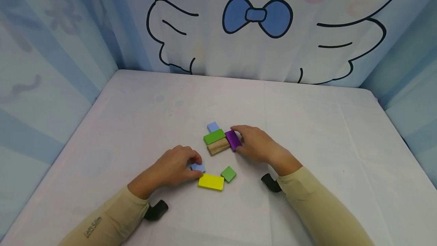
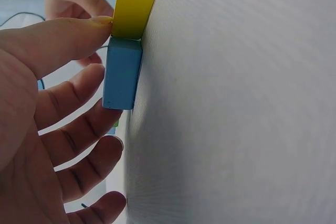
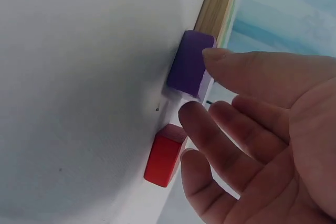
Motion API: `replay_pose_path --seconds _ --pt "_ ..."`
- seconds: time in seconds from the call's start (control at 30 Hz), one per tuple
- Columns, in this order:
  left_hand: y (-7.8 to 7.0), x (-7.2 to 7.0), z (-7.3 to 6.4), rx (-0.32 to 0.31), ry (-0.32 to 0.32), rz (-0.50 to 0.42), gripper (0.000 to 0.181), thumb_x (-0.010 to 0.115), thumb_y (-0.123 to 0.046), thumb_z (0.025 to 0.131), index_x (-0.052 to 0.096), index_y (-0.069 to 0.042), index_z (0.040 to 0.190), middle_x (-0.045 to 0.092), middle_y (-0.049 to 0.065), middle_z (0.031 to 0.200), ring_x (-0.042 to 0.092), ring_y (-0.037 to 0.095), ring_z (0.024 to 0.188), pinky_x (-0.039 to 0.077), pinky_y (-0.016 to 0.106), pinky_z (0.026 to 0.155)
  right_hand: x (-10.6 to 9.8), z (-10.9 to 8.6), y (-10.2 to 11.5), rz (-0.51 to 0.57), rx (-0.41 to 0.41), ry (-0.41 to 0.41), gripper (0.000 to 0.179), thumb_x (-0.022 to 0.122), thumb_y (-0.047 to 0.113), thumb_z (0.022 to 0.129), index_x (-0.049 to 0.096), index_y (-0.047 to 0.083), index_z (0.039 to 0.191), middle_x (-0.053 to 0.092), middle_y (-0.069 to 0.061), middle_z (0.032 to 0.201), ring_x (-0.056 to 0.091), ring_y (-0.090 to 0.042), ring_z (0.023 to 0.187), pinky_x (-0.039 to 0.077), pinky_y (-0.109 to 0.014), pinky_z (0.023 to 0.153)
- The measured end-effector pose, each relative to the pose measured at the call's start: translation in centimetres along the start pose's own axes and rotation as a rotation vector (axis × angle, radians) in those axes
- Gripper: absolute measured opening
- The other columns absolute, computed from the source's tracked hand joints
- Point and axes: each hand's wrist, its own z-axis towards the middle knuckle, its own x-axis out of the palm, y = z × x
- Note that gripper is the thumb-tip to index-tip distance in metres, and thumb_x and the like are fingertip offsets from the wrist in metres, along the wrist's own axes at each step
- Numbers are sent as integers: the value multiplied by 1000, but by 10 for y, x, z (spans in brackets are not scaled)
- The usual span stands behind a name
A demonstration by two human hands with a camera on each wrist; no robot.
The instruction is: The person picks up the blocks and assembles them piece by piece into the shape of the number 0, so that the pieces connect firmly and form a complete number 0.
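Observation:
My left hand (image 1: pixel 175 165) is at a small blue block (image 1: pixel 198 167), its thumb at the seam where that block meets a yellow block (image 1: pixel 211 182) and its fingertips at the blue block's far side. In the left wrist view the blue block (image 2: pixel 123 74) and yellow block (image 2: pixel 135 6) lie end to end. With thumb and fingers, my right hand (image 1: pixel 256 143) holds a purple block (image 1: pixel 233 141) by its ends, against a wood-coloured block (image 1: pixel 218 146) and a green block (image 1: pixel 214 136). A red block (image 3: pixel 165 156) lies near the right fingertips, hidden in the head view.
A green square block (image 1: pixel 228 174) touches the yellow one's right corner. Another blue block (image 1: pixel 213 126) sits behind the long green block. All lie on a white-covered table (image 1: pixel 136 105) with patterned cloth walls (image 1: pixel 257 52) at the back and sides.

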Motion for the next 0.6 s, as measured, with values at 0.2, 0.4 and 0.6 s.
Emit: replay_pose_path --seconds 0.2,0.4,0.6 --pt "-1 1 0 -5 2 10 22 82 -29 84 71 -15 98 62 -7 92 51 15 87 47 34 79 -2 5 -1 23 -1 74 62 68 11 95 41 0 150 51 -17 145 56 -30 120 39 -47 108" --pt "-1 1 0 -11 2 12 22 81 -29 84 71 -15 98 62 -7 92 51 15 87 47 34 80 -5 5 -1 11 19 101 64 71 13 93 42 0 149 49 -18 147 47 -35 133 36 -49 110" --pt "0 1 0 5 -7 17 21 81 -29 85 71 -15 98 63 -7 93 51 15 87 46 34 79 -6 1 0 -12 35 83 63 75 16 91 47 -3 144 54 -18 141 51 -34 128 39 -48 108"
